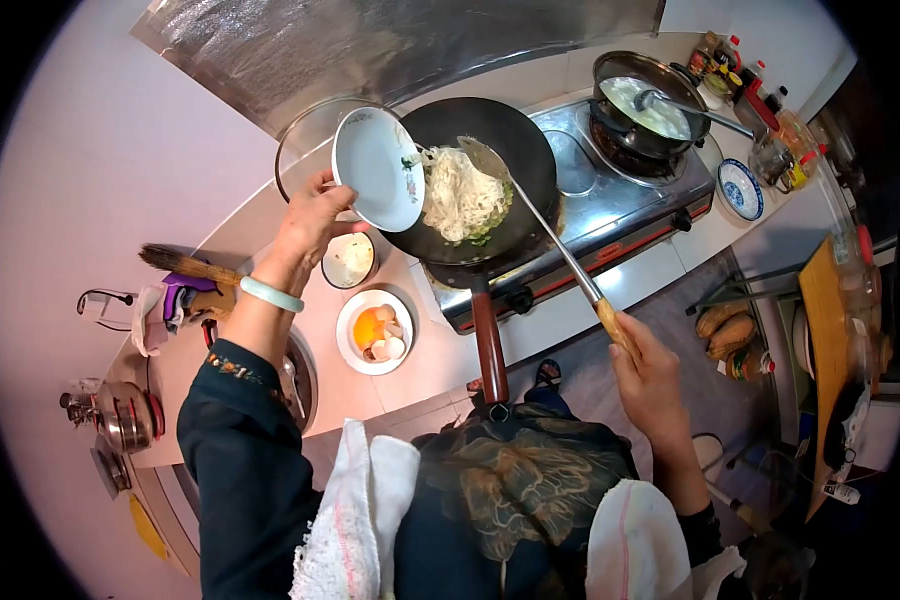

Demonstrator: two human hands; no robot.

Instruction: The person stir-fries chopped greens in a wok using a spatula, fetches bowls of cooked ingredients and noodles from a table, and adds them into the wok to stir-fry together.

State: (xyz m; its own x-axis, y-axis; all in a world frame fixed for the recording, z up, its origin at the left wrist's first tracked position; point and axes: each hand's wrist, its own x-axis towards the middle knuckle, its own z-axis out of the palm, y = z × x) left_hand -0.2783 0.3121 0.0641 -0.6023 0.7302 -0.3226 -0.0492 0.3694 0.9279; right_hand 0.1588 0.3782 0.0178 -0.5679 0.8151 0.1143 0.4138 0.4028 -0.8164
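My left hand [315, 220] grips the rim of a white bowl [378, 170] with a floral pattern, tipped on its side at the wok's left edge. Its visible inside holds no food. In the black wok [405, 125] lies a heap of pale noodles [462, 195] with green pieces [480, 237] beside and under it. My right hand [648, 370] is closed around the wooden handle of a metal spatula [560, 245], whose blade touches or overlaps the noodles' upper right side. The wok's brown handle [489, 345] points toward my body.
A plate [348, 357] with egg yolk and shells and a small bowl [349, 260] stand left of the gas stove [610, 225]. A pot [602, 70] with pale liquid and a ladle sits on the right burner. Farther right are a blue-white bowl [740, 190] and several bottles.
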